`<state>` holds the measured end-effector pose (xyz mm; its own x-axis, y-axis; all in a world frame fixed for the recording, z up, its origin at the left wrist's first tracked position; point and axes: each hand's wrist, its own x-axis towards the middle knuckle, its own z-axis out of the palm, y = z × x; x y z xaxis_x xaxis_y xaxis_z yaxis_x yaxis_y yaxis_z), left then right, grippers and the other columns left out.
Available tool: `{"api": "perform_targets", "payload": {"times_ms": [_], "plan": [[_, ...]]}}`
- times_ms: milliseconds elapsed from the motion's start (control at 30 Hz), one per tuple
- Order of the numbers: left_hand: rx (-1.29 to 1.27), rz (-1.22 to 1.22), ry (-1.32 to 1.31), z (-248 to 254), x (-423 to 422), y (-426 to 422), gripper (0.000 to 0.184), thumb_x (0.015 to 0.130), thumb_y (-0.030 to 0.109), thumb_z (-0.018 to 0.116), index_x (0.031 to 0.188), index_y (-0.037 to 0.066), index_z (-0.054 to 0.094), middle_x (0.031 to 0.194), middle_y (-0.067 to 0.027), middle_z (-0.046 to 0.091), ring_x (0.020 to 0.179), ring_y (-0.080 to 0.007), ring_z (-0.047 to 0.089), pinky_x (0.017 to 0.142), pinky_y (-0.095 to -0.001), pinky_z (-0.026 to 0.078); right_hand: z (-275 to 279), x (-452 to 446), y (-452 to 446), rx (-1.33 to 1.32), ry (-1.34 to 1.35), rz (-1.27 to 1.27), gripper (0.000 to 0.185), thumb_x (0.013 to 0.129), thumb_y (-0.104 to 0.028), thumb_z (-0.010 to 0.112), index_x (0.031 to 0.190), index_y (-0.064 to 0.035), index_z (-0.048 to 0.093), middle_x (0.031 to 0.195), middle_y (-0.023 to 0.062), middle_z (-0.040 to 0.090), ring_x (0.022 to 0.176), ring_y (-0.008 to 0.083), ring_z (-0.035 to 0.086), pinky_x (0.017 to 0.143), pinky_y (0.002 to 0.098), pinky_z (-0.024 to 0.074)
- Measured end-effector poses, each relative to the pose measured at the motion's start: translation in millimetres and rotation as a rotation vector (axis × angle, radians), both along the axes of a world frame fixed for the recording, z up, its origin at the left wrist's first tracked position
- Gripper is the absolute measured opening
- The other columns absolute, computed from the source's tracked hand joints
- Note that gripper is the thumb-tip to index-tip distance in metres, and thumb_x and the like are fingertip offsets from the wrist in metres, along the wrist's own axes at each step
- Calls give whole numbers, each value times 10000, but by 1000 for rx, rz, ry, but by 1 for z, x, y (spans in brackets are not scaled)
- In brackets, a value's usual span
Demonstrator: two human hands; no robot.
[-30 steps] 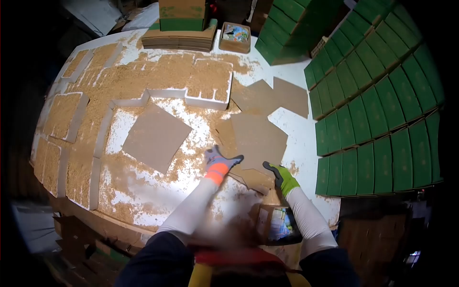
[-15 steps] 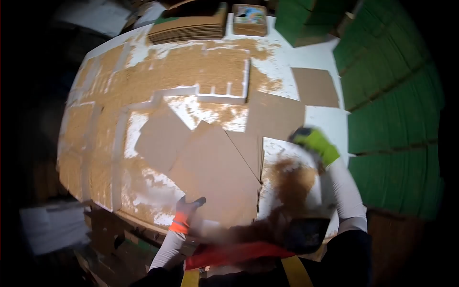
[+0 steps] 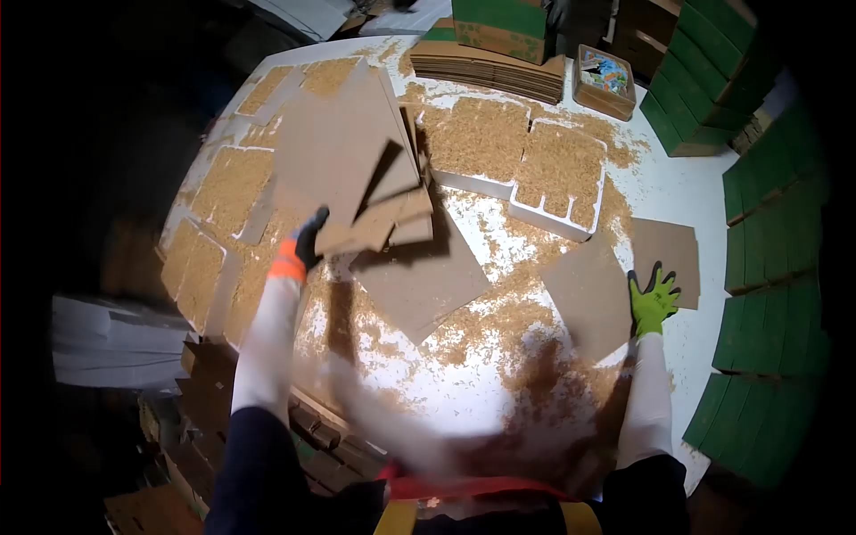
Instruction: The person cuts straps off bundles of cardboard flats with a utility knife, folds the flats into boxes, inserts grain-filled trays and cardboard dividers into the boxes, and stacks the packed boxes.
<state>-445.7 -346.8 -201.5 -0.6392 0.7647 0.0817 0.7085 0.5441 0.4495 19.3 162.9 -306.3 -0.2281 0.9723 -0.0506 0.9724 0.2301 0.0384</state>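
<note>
My left hand (image 3: 308, 245), in a grey glove with an orange cuff, grips the near edge of several loose cardboard sheets (image 3: 330, 143), raised and fanned out over the left of the table. My right hand (image 3: 654, 299), in a green and black glove, has its fingers spread at the right edge of a flat cardboard sheet (image 3: 588, 294), beside another sheet (image 3: 667, 254) on the right. Under the raised sheets, one more cardboard piece (image 3: 423, 276) lies on the white table (image 3: 455, 392) among scattered shavings.
Trays filled with shavings (image 3: 562, 169) cover the table's back and left. Behind them are stacked flat cardboard (image 3: 486, 76), a green and brown box (image 3: 499, 31) and a small box of colourful packets (image 3: 604, 82). Green boxes (image 3: 767, 259) stand along the right side.
The cardboard sheets at my left hand have gone up and to the left, over the filled trays. My right hand has come down onto a sheet at the right. The view has shifted.
</note>
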Motion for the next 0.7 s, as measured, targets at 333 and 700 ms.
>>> {"api": "perform_targets", "payload": {"times_ms": [333,700], "plan": [[-188,622,-312,-85,-238,62,768,812,602,604,1285,1,532,1326,-161,535,1204,-248,488,1006,-373,381,26,-64,-291,-153,199,423,696,809,-549,564,1413,-237,415,1513,220,235,1348,534,191,1032,683,168],[-202,647,-170,-60,174,-68,1166,544,552,818,1416,-14,290,1406,-249,356,1331,-379,301,1115,-454,236,36,-73,-241,-272,150,-69,1274,538,-729,724,1494,-104,159,1522,229,164,1410,417,120,1134,523,157]]}}
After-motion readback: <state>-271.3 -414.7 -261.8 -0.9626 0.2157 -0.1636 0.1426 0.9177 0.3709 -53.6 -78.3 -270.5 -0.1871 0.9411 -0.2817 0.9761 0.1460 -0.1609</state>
